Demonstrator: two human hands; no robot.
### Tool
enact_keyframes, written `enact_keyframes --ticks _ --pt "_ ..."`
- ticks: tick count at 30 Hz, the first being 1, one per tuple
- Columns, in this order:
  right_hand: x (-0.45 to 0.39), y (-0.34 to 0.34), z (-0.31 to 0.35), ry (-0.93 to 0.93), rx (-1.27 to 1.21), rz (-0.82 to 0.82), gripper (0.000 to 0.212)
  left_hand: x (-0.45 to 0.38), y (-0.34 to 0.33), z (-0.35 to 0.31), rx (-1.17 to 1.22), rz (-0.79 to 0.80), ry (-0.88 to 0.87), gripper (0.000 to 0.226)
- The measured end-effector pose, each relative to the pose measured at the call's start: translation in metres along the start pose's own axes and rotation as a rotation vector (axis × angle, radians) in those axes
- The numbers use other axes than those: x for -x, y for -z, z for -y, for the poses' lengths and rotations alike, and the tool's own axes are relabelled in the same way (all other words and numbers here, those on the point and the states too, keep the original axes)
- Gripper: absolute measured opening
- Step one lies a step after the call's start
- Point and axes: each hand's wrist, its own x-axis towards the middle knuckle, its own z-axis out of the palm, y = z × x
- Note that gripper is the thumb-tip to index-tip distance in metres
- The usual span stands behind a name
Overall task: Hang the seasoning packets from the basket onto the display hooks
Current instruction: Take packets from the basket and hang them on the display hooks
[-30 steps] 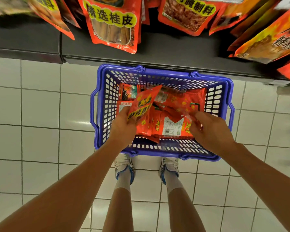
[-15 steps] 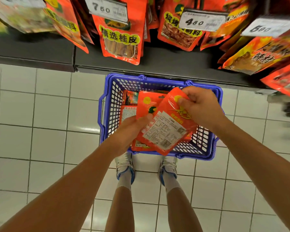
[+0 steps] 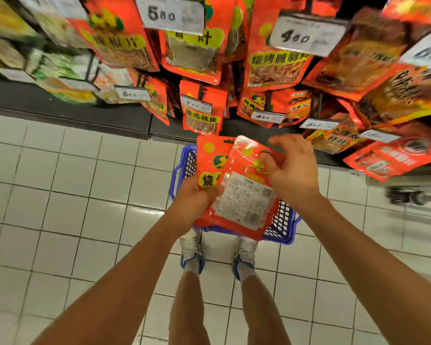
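Two red seasoning packets are held above the blue basket (image 3: 283, 226). My left hand (image 3: 193, 202) grips the lower edge of the front-facing packet (image 3: 209, 165). The second packet (image 3: 244, 200) lies over it with its white label side up, and my right hand (image 3: 290, 170) pinches its upper right part. The basket stands on the floor beneath, mostly hidden by the packets. Rows of red packets (image 3: 200, 113) hang on display hooks just beyond, with white price tags (image 3: 266, 117) at the hook ends.
A dark shelf base (image 3: 67, 110) runs along the white tiled floor (image 3: 72, 195). My two feet in white and blue shoes (image 3: 192, 250) stand right behind the basket. A wheeled cart base (image 3: 408, 195) sits at the right edge.
Both hands have lifted out of the basket with a packet each and brought them together, rising towards the hooks. My view has tilted up, showing more of the hanging display.
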Motion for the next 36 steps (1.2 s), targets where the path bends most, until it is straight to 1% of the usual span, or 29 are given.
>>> enact_keyframes --ticks 1,2,3,4,6,8,9,10,11,12,15,16,17,20,22,24,25,27,28,29,31,33,34,36 --pt "0.006 0.013 0.015 0.046 0.074 -0.095 0.02 0.014 0.0 -0.012 0.05 -0.026 -0.018 0.016" --pt "0.013 0.025 0.029 0.049 0.12 -0.154 0.021 0.028 0.0 -0.025 0.095 -0.039 -0.038 0.017" --pt "0.02 0.037 0.044 0.01 0.132 -0.152 0.023 0.044 -0.002 -0.039 0.127 -0.042 -0.055 0.019" --pt "0.027 0.046 0.06 -0.064 0.11 -0.094 0.028 0.059 -0.003 -0.052 0.15 -0.038 -0.075 0.021" --pt "0.038 0.064 0.093 -0.225 -0.042 0.076 0.042 0.09 -0.008 -0.078 0.186 -0.04 -0.122 0.018" --pt "0.047 0.084 0.129 -0.258 -0.251 0.174 0.048 0.121 -0.011 -0.103 0.203 -0.059 -0.194 0.011" --pt "0.051 0.094 0.148 -0.242 -0.355 0.189 0.047 0.137 -0.013 -0.115 0.203 -0.058 -0.234 0.005" --pt "0.054 0.104 0.165 -0.226 -0.449 0.187 0.045 0.152 -0.014 -0.128 0.211 -0.055 -0.272 0.006" --pt "0.056 0.115 0.181 -0.211 -0.543 0.173 0.045 0.168 -0.014 -0.14 0.222 -0.048 -0.309 0.012" --pt "0.058 0.125 0.198 -0.206 -0.633 0.162 0.047 0.184 -0.013 -0.153 0.236 -0.04 -0.343 0.014" --pt "0.058 0.157 0.238 -0.231 -0.846 0.176 0.069 0.226 -0.01 -0.191 0.277 -0.027 -0.422 0.021" --pt "0.057 0.168 0.249 -0.216 -0.882 0.182 0.067 0.237 -0.008 -0.202 0.288 -0.035 -0.443 0.023" --pt "0.057 0.181 0.258 -0.194 -0.911 0.174 0.059 0.248 -0.004 -0.214 0.296 -0.04 -0.465 0.024" --pt "0.052 0.224 0.277 -0.179 -0.958 0.098 0.025 0.276 0.014 -0.251 0.291 -0.024 -0.528 0.035" --pt "0.046 0.261 0.287 -0.164 -0.965 0.012 0.017 0.293 0.03 -0.278 0.276 -0.027 -0.609 0.032" --pt "0.038 0.305 0.3 -0.089 -0.979 -0.068 0.008 0.311 0.048 -0.305 0.266 -0.029 -0.716 0.025" --pt "0.037 0.328 0.31 -0.023 -0.979 -0.093 0.005 0.321 0.056 -0.319 0.247 -0.027 -0.77 0.025" --pt "0.035 0.369 0.333 0.162 -0.94 -0.119 0.01 0.341 0.067 -0.347 0.198 -0.035 -0.859 0.025" --pt "0.035 0.387 0.345 0.245 -0.907 -0.127 0.012 0.349 0.071 -0.361 0.182 -0.042 -0.899 0.02" --pt "0.035 0.404 0.358 0.309 -0.881 -0.132 0.012 0.357 0.074 -0.373 0.173 -0.042 -0.938 0.015" --pt "0.034 0.431 0.38 0.42 -0.84 -0.151 0.011 0.368 0.079 -0.399 0.158 -0.031 -1.034 0.015" --pt "0.029 0.451 0.398 0.507 -0.814 -0.166 0.015 0.378 0.082 -0.424 0.178 -0.035 -1.108 0.01" --pt "0.027 0.461 0.407 0.531 -0.811 -0.159 0.012 0.384 0.081 -0.436 0.182 -0.031 -1.143 0.008" --pt "0.023 0.476 0.423 0.568 -0.81 -0.142 0.011 0.393 0.081 -0.458 0.178 -0.025 -1.21 0.013"
